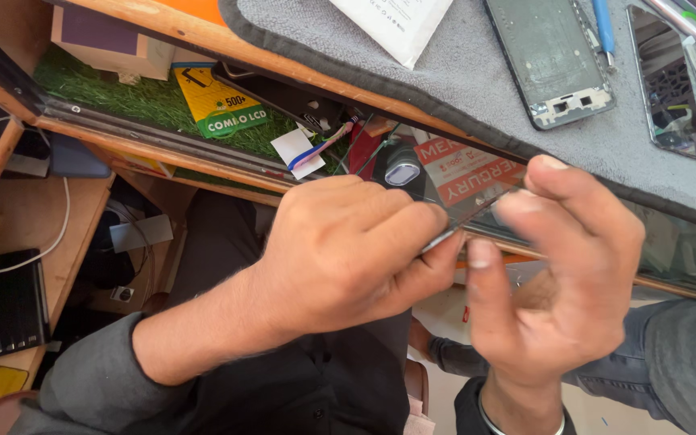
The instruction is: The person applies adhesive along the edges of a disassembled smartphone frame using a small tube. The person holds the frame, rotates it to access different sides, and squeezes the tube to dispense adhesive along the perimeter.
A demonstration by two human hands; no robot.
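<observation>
My left hand (348, 250) is curled shut, pinching a thin clear glass sheet (453, 213) by its lower edge, in front of the counter's edge. A slim dark sliver shows at the fingertips; whether it is a tool or the sheet's edge I cannot tell. My right hand (561, 274) is just to the right, with its fingertips resting on the sheet's right side. The sheet is nearly see-through, and only its edges and glints show. A metal bangle (517, 423) circles my right wrist. Both sleeves are grey.
A grey mat (477, 72) on the counter carries a bare phone frame (549, 60), a dark phone screen (670, 80), a blue tool (603, 24) and a white packet (392, 24). Below, green turf holds a yellow card (219, 105). A black device (14, 302) lies lower left.
</observation>
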